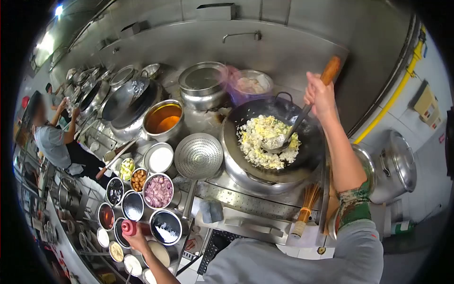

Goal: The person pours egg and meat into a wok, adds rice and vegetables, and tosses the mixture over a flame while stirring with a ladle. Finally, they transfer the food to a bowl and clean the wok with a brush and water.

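Note:
My right hand (pixel 319 96) is closed around the shaft of a long ladle (pixel 299 122), below its wooden end. The ladle's bowl rests in fried rice with egg (pixel 267 142) inside a large dark wok (pixel 309 142). At the lower left my left hand (pixel 137 240) is wrapped round a red bottle (pixel 129 227), held over the seasoning containers. A bowl of dark liquid (pixel 166 227) stands just right of that hand, and chopped purple onion (pixel 158 191) sits in a bowl above it.
A perforated strainer (pixel 198 156) lies left of the wok, beside a pot of orange oil (pixel 163 118). A bamboo brush (pixel 305 210) is near the front edge. Lidded pots (pixel 203 83) stand behind. Another person (pixel 52 137) works at the far left.

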A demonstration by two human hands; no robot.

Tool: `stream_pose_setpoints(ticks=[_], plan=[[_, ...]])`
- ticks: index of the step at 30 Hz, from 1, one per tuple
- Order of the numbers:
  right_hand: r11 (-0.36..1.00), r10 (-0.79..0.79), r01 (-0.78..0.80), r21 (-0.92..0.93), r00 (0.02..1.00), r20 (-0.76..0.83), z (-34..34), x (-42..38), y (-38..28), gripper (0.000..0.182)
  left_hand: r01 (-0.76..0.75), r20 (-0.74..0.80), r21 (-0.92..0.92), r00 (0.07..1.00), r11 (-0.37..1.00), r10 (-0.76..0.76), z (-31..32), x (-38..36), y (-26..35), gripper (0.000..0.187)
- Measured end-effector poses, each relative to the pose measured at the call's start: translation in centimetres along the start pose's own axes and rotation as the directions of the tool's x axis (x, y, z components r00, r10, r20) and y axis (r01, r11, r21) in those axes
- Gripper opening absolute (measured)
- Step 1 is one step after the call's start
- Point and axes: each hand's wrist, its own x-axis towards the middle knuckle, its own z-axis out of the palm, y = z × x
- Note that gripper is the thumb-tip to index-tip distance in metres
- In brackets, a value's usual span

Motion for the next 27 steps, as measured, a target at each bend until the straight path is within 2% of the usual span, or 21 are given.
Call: stream_pose_setpoints(ticks=[2,5,6,9,10,11,12,13,15,18,19,20,21,23,24,26,27], plan=[[0.996,-0.094,0.094,-0.006,0.995,-0.029,-0.7,1.6,-0.7,0.032,-0.057,-0.014,-0.039,0.998,0.998,0.056,0.1,0.4,0.3,0.07],[0.989,-0.141,0.147,0.02,0.974,-0.178,-1.7,2.3,2.8,0.033,-0.188,-0.046,-0.024,0.981,0.982,0.187,-1.7,1.0,2.3,0.069],[0.996,-0.067,0.068,0.05,0.997,-0.029,-1.8,1.8,3.9,0.033,-0.229,-0.035,-0.035,0.973,0.973,0.228,-2.2,1.9,2.4,0.068],[0.994,0.109,-0.109,0.002,0.994,0.009,-2.1,4.2,1.0,0.032,-0.253,0.015,-0.147,0.966,0.956,0.258,-6.4,1.8,6.7,0.07],[0.992,0.125,-0.125,0.002,0.992,0.023,-3.1,4.4,-0.8,0.033,-0.263,0.029,-0.199,0.961,0.944,0.274,-8.0,1.8,7.8,0.07],[0.996,0.085,-0.085,0.005,0.995,0.044,-3.7,3.4,-2.6,0.036,-0.265,0.041,-0.249,0.958,0.931,0.284,-9.8,1.5,8.9,0.071],[0.999,0.041,-0.042,-0.026,0.998,-0.042,-4.7,2.2,-2.1,0.036,-0.21,0.071,-0.331,0.967,0.92,0.246,-11.7,0.7,11.1,0.072],[0.998,-0.008,0.0,-0.062,0.991,-0.132,-5.4,1.6,-1.2,0.036,-0.23,0.042,-0.366,0.964,0.902,0.264,-13.0,-0.3,12.7,0.076],[0.998,0.007,-0.007,0.07,1.0,0.009,-5.8,1.4,1.6,0.035,-0.334,-0.079,-0.529,0.934,0.78,0.347,-12.9,-0.5,12.2,0.074],[0.989,-0.104,0.109,0.101,0.993,-0.049,-5.3,2.3,1.0,0.034,-0.358,-0.001,-0.786,0.815,0.503,0.579,-12.5,-1.5,16.9,0.089],[0.983,-0.144,0.15,0.104,0.988,-0.062,-5.1,2.4,1.1,0.034,-0.353,0.051,-0.752,0.81,0.557,0.584,-12.3,-2.0,18.0,0.101],[0.99,-0.099,0.116,0.086,0.979,-0.177,-4.9,2.3,2.4,0.037,-0.372,0.071,-0.731,0.792,0.572,0.606,-11.8,-2.6,19.0,0.101],[0.989,-0.067,0.092,0.112,0.975,-0.21,-4.3,2.0,4.0,0.037,-0.39,0.095,-0.71,0.772,0.586,0.629,-11.2,-3.2,20.2,0.102],[0.977,0.048,-0.053,0.206,0.999,0.025,-4.6,3.3,3.6,0.029,-0.302,0.297,-0.703,0.698,0.644,0.652,-11.1,-4.8,23.6,0.101],[0.981,0.026,-0.032,0.191,0.999,0.033,-4.5,3.3,3.2,0.029,-0.236,0.378,-0.714,0.663,0.659,0.646,-10.9,-5.8,25.5,0.099],[0.986,-0.046,0.036,0.164,0.997,0.059,-2.9,4.0,1.8,0.03,-0.284,0.447,-0.701,0.54,0.655,0.713,-10.0,-6.7,28.8,0.092],[0.982,-0.048,0.046,0.185,0.999,0.005,-1.8,3.9,2.4,0.031,-0.302,0.472,-0.7,0.484,0.647,0.737,-9.3,-7.3,30.3,0.087]])
